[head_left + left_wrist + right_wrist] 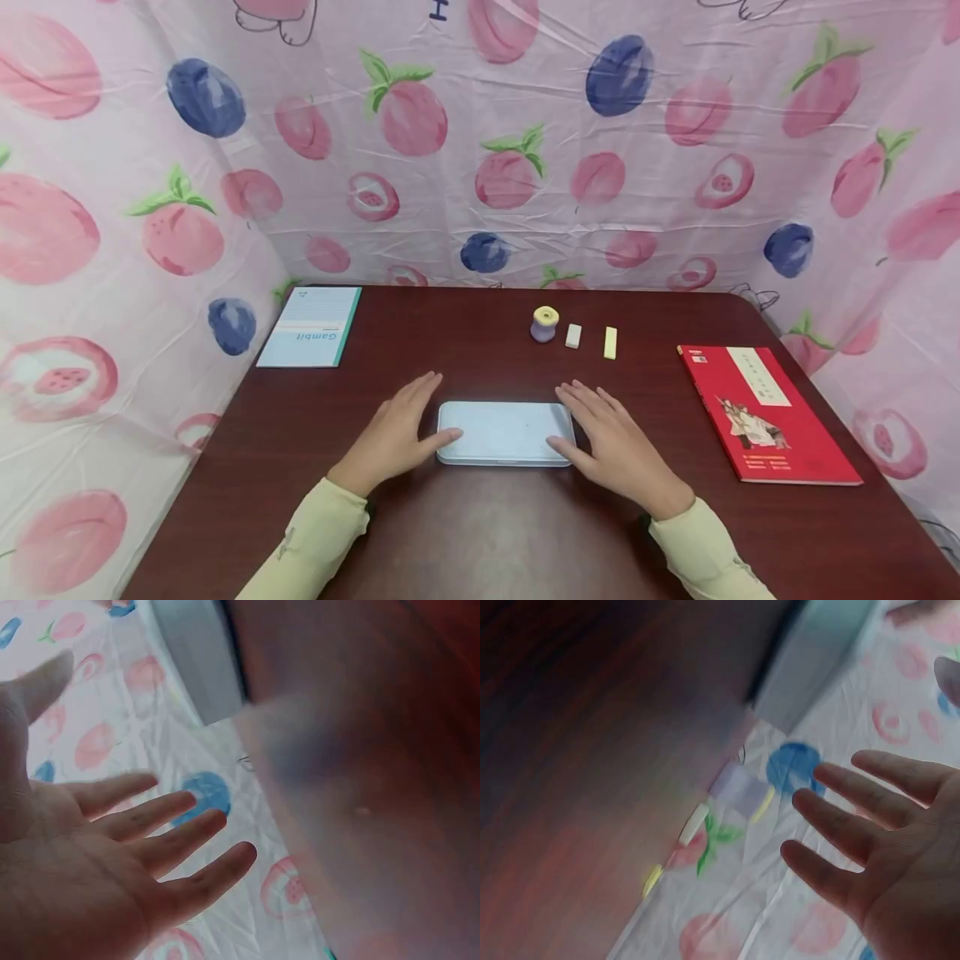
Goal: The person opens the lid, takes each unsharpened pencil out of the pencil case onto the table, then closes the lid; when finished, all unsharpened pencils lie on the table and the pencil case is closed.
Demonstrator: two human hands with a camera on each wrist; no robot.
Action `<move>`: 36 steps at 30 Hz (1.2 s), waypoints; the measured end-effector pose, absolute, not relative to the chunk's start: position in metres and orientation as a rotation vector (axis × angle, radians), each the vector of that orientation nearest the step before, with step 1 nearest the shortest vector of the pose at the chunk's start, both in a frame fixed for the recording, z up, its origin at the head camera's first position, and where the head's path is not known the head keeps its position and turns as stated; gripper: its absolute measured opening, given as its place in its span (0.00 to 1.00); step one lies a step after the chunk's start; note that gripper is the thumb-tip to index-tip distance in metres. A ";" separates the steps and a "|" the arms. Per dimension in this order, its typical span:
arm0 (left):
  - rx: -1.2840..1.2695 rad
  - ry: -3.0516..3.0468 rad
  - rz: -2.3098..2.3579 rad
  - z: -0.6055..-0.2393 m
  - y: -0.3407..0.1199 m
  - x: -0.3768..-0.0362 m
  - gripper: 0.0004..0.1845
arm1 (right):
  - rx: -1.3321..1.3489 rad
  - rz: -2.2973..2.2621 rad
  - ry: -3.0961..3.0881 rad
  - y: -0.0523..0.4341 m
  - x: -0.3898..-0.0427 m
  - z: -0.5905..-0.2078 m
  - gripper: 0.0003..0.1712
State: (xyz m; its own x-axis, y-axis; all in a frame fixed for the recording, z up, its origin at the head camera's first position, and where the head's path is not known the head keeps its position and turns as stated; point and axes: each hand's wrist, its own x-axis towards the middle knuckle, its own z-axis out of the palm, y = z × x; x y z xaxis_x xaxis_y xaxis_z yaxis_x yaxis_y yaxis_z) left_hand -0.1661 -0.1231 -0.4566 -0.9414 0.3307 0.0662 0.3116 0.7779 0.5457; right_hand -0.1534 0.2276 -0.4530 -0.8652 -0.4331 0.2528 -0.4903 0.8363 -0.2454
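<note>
A flat, light-blue case with rounded corners, like a pencil box [506, 433], lies closed on the table, long side across. My left hand [393, 437] is at its left end and my right hand [618, 446] at its right end, fingers straight and spread. Both thumbs overlap the lid's ends in the head view; whether they touch it I cannot tell. In the left wrist view the case [199, 660] shows beyond the open left palm [82, 885]. Similarly, the right wrist view has the case [817, 667] apart from the right fingers [847, 825].
Behind the case stand a purple-and-yellow spool-shaped item [544, 325], a white eraser-like block [573, 336] and a yellow strip [611, 342]. A Gambit notebook [307, 327] lies at the far left, a red book [772, 417] at the right. Fruit-print curtains [450, 183] border the dark table [495, 533].
</note>
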 end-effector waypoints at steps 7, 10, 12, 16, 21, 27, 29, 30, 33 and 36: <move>0.577 2.820 0.854 -0.460 -0.127 -0.172 0.61 | 0.874 0.369 -2.817 0.224 -0.161 -0.458 0.51; 0.608 2.783 0.818 -0.460 -0.128 -0.174 0.62 | 0.931 0.347 -2.815 0.223 -0.164 -0.459 0.51; 0.629 2.772 0.791 -0.460 -0.129 -0.175 0.62 | 0.965 0.328 -2.810 0.222 -0.165 -0.461 0.50; 0.682 2.785 0.727 -0.460 -0.130 -0.177 0.61 | 1.018 0.302 -2.780 0.221 -0.168 -0.462 0.48; 0.744 2.797 0.672 -0.462 -0.129 -0.179 0.59 | 1.057 0.273 -2.757 0.223 -0.169 -0.463 0.46; 0.801 2.823 0.604 -0.465 -0.128 -0.181 0.58 | 1.086 0.238 -2.735 0.223 -0.169 -0.462 0.49; 0.824 2.828 0.582 -0.466 -0.128 -0.182 0.58 | 1.091 0.223 -2.732 0.222 -0.169 -0.462 0.49; 0.837 2.830 0.573 -0.466 -0.127 -0.182 0.58 | 1.094 0.213 -2.731 0.222 -0.169 -0.462 0.49; 0.869 2.828 0.559 -0.467 -0.126 -0.182 0.57 | 1.105 0.198 -2.730 0.221 -0.170 -0.463 0.49; 0.884 2.829 0.545 -0.466 -0.125 -0.183 0.57 | 1.116 0.190 -2.724 0.221 -0.171 -0.463 0.49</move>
